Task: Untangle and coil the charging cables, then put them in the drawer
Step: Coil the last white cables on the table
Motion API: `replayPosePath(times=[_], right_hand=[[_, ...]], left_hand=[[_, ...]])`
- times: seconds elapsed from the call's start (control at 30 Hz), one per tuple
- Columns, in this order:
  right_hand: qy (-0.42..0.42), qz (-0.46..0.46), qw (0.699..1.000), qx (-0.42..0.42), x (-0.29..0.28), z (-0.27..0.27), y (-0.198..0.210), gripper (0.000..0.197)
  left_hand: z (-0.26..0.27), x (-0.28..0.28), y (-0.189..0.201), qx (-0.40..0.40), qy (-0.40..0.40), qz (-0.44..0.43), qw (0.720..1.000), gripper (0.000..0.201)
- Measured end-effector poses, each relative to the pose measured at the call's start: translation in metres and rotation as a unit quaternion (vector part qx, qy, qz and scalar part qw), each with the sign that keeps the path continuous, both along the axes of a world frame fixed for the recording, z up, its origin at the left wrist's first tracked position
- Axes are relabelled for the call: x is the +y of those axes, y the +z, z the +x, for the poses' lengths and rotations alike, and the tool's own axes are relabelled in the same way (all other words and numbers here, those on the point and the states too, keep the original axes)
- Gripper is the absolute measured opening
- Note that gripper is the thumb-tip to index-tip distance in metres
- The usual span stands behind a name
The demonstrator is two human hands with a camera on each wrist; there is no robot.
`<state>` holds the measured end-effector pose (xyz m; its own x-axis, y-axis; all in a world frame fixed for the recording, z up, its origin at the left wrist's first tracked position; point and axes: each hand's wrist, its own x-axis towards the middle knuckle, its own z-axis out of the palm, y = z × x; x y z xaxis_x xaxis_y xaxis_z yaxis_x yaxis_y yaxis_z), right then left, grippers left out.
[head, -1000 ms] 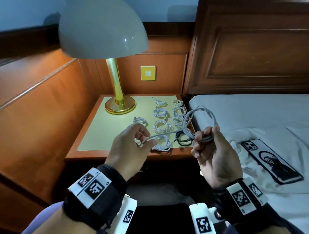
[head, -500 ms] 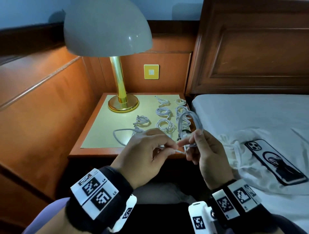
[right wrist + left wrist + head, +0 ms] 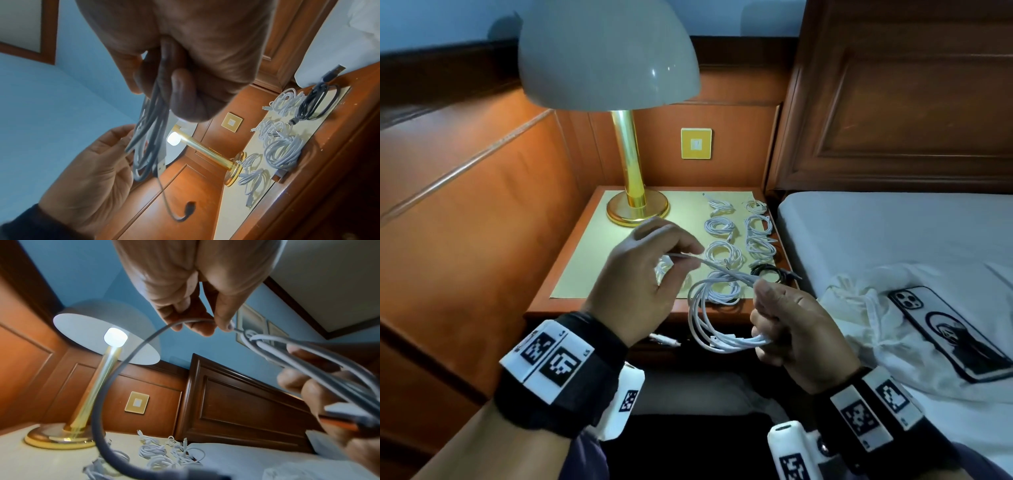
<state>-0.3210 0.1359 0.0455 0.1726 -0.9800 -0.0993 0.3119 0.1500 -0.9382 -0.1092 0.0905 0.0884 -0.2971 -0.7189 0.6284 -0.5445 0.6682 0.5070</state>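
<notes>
Your right hand point(image 3: 796, 329) grip clamps thin white rubber cable coil point(image 3: 710, 318) steady; left hand point(image 3: 643, 274) grip pinches tail at ten o'clock, tensioned for wrapping.

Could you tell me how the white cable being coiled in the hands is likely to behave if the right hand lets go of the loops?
Probably floppy yet springy: the white cable sags in loose loops below the right hand, so they would likely spread open. It looks light, since the left hand lifts its free end with a fingertip pinch. The smooth sheath may slip.
</notes>
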Motion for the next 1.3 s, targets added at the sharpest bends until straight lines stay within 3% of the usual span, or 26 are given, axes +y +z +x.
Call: replayPosePath(times=[0.17,0.27,0.37,0.53,0.6,0.7,0.73,0.93,1.07,1.13,1.23,1.3], right_hand=[[0.021,0.014,0.999,-0.029,0.001,0.0,0.0,0.056],[0.029,0.013,0.999,-0.035,0.002,0.002,0.001,0.065],[0.017,0.017,0.999,-0.036,0.002,0.003,0.002,0.066],[-0.006,-0.004,1.0,0.022,-0.001,0.01,-0.005,0.04],[-0.013,-0.016,0.999,0.04,0.0,0.016,-0.009,0.038],[-0.011,-0.019,0.999,0.032,0.001,0.021,-0.007,0.036],[-0.003,-0.02,0.999,0.026,0.001,0.02,-0.006,0.035],[0.003,-0.032,0.999,-0.019,0.001,0.009,-0.003,0.054],[-0.045,-0.052,0.998,0.012,-0.001,0.008,-0.004,0.045],[-0.061,-0.07,0.995,0.031,-0.002,0.01,-0.004,0.044],[-0.098,-0.104,0.982,0.121,-0.003,0.009,-0.002,0.048],[-0.133,-0.159,0.948,0.24,-0.003,0.008,-0.004,0.052]], left_hand=[[-0.004,0.002,-0.001,0.074,0.04,0.065,0.994,0.006],[-0.012,0.005,-0.007,0.135,0.045,0.165,0.976,0.011],[-0.018,0.007,-0.009,0.224,0.017,0.29,0.931,0.016],[-0.024,0.013,-0.001,0.362,-0.097,0.404,0.835,0.016],[-0.024,0.015,0.001,0.346,-0.107,0.396,0.844,0.018],[-0.022,0.014,-0.004,0.2,-0.081,0.304,0.928,0.022],[-0.021,0.014,-0.005,0.154,-0.082,0.284,0.943,0.027],[-0.015,0.014,-0.003,0.112,-0.113,0.296,0.942,0.035],[-0.016,0.015,-0.007,0.144,-0.129,0.324,0.926,0.035],[-0.022,0.017,-0.009,0.21,-0.137,0.348,0.903,0.03],[-0.026,0.018,-0.006,0.356,-0.165,0.445,0.805,0.039],[-0.028,0.017,-0.004,0.392,-0.177,0.489,0.759,0.039]])
